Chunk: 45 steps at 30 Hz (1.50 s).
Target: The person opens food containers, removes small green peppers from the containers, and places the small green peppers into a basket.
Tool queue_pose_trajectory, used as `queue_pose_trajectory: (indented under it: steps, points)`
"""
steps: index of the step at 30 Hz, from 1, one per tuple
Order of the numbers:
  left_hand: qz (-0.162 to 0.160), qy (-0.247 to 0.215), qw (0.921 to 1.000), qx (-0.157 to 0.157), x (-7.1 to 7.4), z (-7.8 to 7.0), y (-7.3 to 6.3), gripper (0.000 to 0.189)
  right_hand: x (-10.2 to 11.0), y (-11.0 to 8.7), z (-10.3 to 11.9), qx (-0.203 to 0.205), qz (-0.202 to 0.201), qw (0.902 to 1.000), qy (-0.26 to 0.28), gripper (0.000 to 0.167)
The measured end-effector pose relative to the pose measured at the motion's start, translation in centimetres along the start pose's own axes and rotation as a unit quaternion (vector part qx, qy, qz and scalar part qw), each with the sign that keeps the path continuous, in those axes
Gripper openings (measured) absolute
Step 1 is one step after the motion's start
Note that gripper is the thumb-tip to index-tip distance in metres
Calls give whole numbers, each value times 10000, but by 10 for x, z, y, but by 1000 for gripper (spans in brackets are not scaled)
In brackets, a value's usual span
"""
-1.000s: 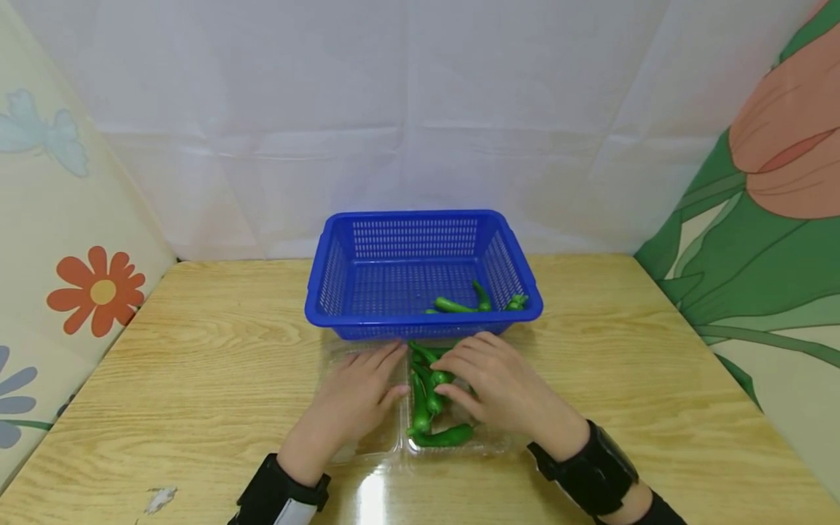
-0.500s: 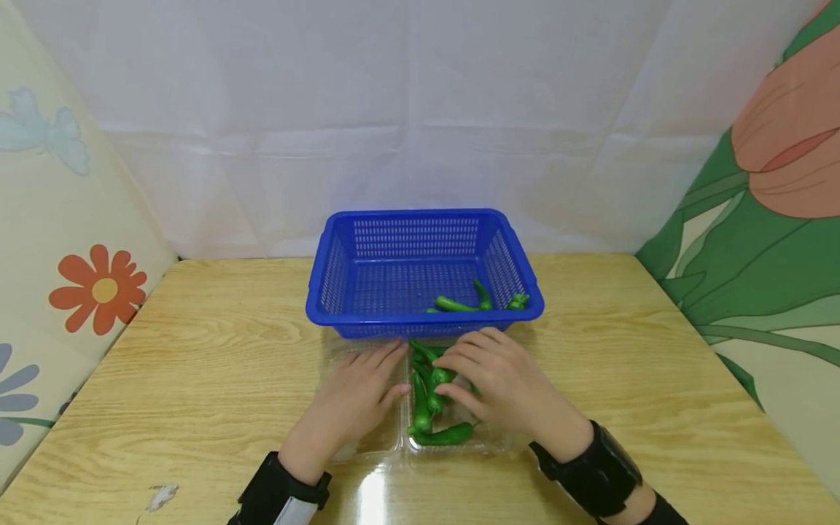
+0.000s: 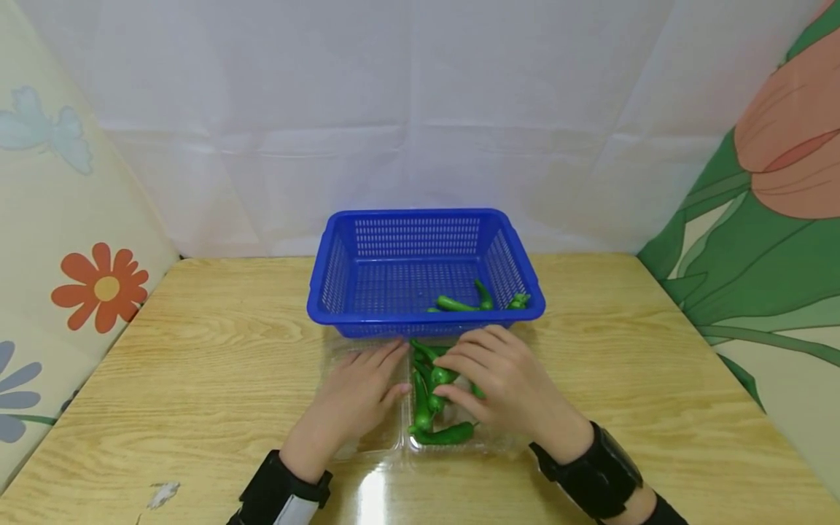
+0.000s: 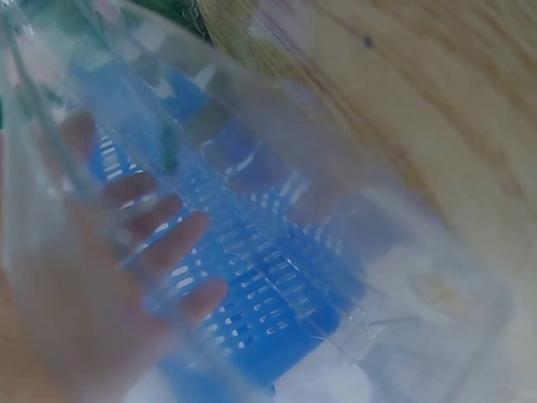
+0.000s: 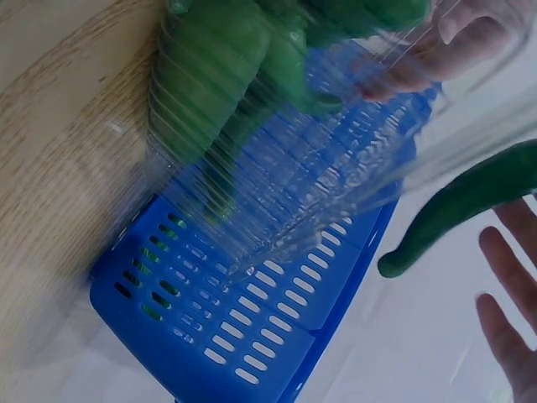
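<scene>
Peppers: green peppers (image 3: 421, 401) piled loosely in the right half of the clear box (image 3: 495, 442), most pointing away from the person, one lying crosswise at the near edge.
Box: clear plastic, two halves side by side, flat on the table, just in front of the basket. Can't tell if the left half is a lid.
Right hand: right hand (image 3: 502, 375) arched over the peppers, fingers and thumb bent round one pepper (image 5: 470, 197), which shows above the box rim in the right wrist view. Exact contact points hidden.
Left hand: left hand (image 3: 357, 394) palm down on the left half, fingers extended, no grip. Seen through plastic in the left wrist view.
Basket: blue basket (image 3: 420, 320), slotted walls, more peppers (image 3: 457, 303) in its near right part, partly behind the near wall.
Wrists: black band (image 3: 593, 470) on the right, another on the left.
Table: pale wood-grain table (image 3: 216, 364), shiny, light glare at the near edge, whitish worn patch (image 3: 162, 494) near left.
Back: white sheet (image 3: 407, 95) with fold creases.
Sides: left panel with red flower (image 3: 103, 289) and pale blue butterfly (image 3: 49, 135); right panel with big pink tulip (image 3: 797, 124), green leaves.
</scene>
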State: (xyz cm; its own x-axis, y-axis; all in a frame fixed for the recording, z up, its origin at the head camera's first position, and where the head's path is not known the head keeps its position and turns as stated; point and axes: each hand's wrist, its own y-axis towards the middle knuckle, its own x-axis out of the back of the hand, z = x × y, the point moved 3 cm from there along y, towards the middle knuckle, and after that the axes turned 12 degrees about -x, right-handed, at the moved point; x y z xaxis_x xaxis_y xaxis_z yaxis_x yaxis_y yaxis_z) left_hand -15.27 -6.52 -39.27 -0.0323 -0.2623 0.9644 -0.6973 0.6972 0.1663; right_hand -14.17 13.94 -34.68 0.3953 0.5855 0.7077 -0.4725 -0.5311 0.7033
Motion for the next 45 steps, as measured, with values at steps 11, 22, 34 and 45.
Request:
queue_pose_trajectory:
  steps: [11, 22, 34, 45]
  points:
    - [-1, -48, 10000, 15, 0, -1, 1, 59, 10, 3, 6, 544, -1202, 9912, -113, 37]
    - [-44, -50, 10000, -16, 1, -2, 1, 58, 17, 6, 8, 790, -1860, 9791, -233, 37]
    - [-85, -45, 10000, -21, 0, -1, 0, 57, 19, 8, 3, 199, -1669, 9853, -304, 36]
    - [-29, -102, 9999, 22, 1, -1, 0, 57, 17, 8, -3, -316, -1305, 9904, -318, 36]
